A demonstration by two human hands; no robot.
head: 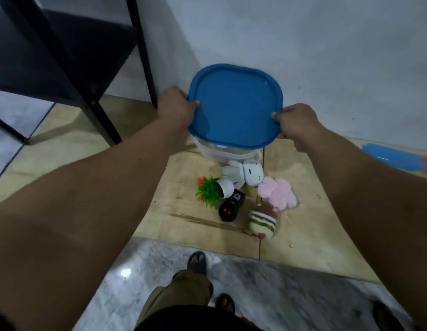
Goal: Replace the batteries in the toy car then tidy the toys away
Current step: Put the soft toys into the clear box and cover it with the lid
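A clear plastic tub (215, 151) with a blue lid (234, 106) is held up in front of me, above the floor by the wall. My left hand (176, 106) grips the lid's left edge and my right hand (296, 123) grips its right edge. Below it on the wooden board lie a white plush (246, 173), a pink plush (278, 191), a striped brown and cream plush (264, 222), a small fake plant in a white pot (213, 191) on its side, and a black toy car (231, 205).
A black metal shelf frame (93, 68) stands at the left against the wall. Another blue lid (394, 156) lies on the floor at the right. The wooden board (183, 211) borders grey marble floor, where my sandalled feet (197, 261) stand.
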